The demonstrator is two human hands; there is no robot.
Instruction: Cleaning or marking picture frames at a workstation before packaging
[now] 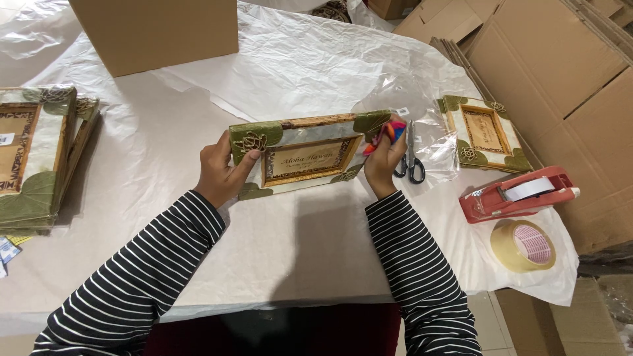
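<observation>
White paper covers the table (316, 244), cardboard piled at upper right. At centre frame, the left hand (221, 173) grips the leaf-decorated picture frame (304, 153) by its left end, fingers clamped; the right hand (384, 160) pinches its right end with a colourful cloth (390, 134). Scissors (411, 158) lie just beside.

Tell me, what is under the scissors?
The scissors lie on a clear plastic sheet, spread over the white paper-covered table. The right hand hides the sheet's left edge. Beside them lies a small picture frame.
</observation>
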